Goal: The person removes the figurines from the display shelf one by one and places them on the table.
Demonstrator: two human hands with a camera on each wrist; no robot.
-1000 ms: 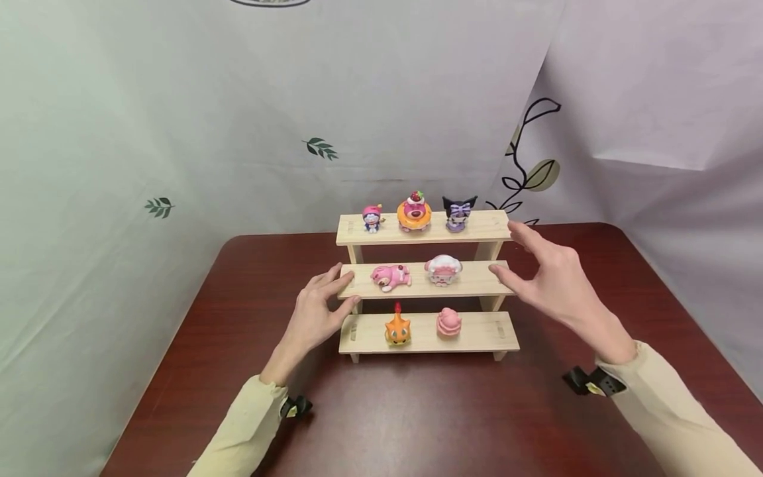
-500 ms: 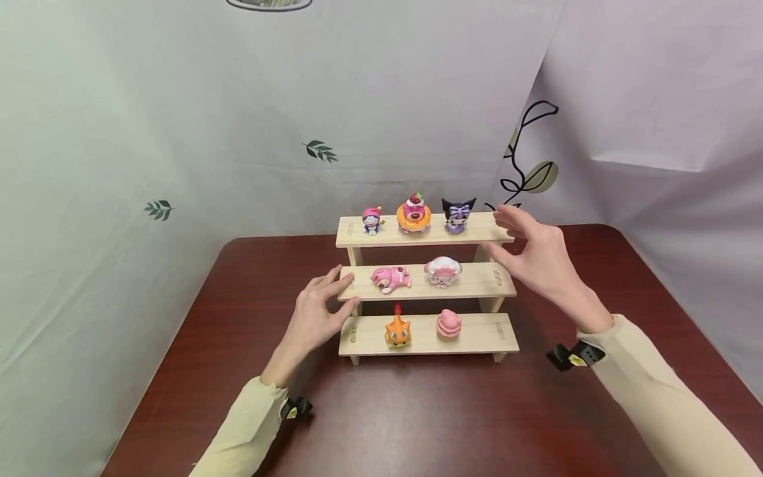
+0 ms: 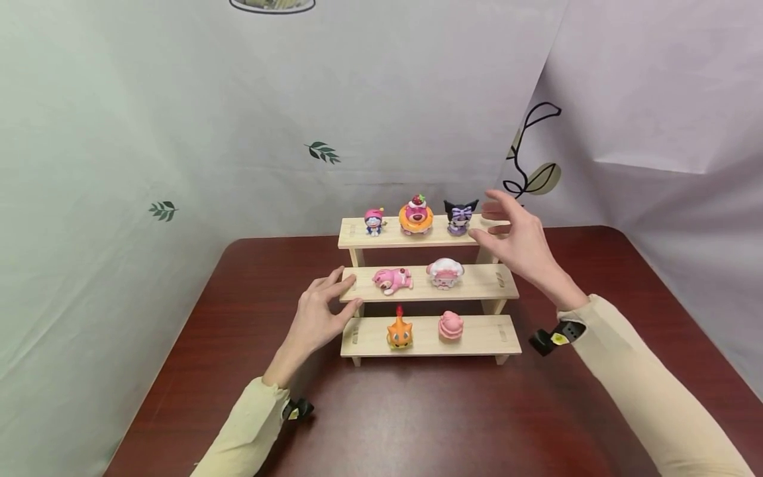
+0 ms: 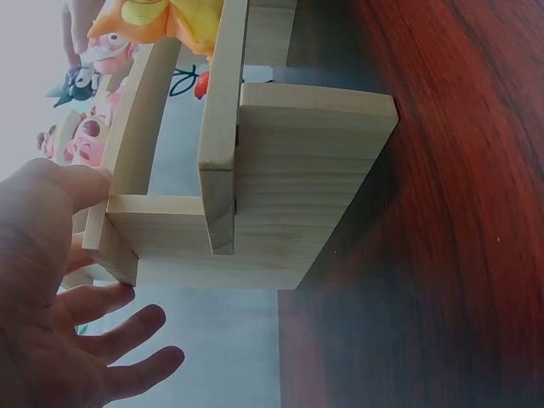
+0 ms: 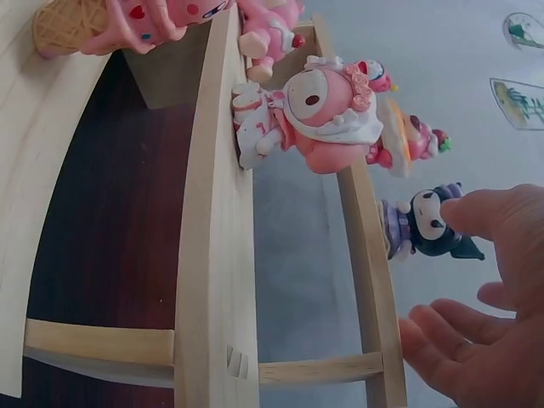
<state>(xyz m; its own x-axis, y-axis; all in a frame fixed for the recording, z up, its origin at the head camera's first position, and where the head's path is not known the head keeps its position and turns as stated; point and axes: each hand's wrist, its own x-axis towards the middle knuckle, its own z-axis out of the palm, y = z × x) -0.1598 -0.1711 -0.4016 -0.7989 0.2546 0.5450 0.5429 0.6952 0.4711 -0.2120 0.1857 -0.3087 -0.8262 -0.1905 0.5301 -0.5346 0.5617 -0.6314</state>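
My left hand [image 3: 317, 308] grips the left end of the middle board on a three-tier wooden display stand [image 3: 387, 343], its thumb at the front edge and other fingers spread at the end. My right hand [image 3: 518, 237] is beside the black-eared figurine [image 3: 459, 218] with a purple bow, on the top tier's right side. Thumb and fingers are spread apart, with nothing held between them. In the right wrist view the thumb overlaps that figurine's head; I cannot tell whether they touch. A pink bear figurine [image 3: 416, 217] in an orange ring stands left of it.
A small blue figurine [image 3: 373, 222] stands at the top left. The middle tier bears a lying pink figurine [image 3: 393, 280] and a white-hooded figurine [image 3: 445, 273]. Below are an orange figurine [image 3: 400, 332] and a pink ice-cream figurine [image 3: 450, 325]. Behind the red-brown table [image 3: 417, 424] hangs a pale curtain [image 3: 238, 132].
My right hand has moved left and up, from the stand's right end to beside the black-eared figurine. My left hand stays at the middle board, and the figurines stay in place.
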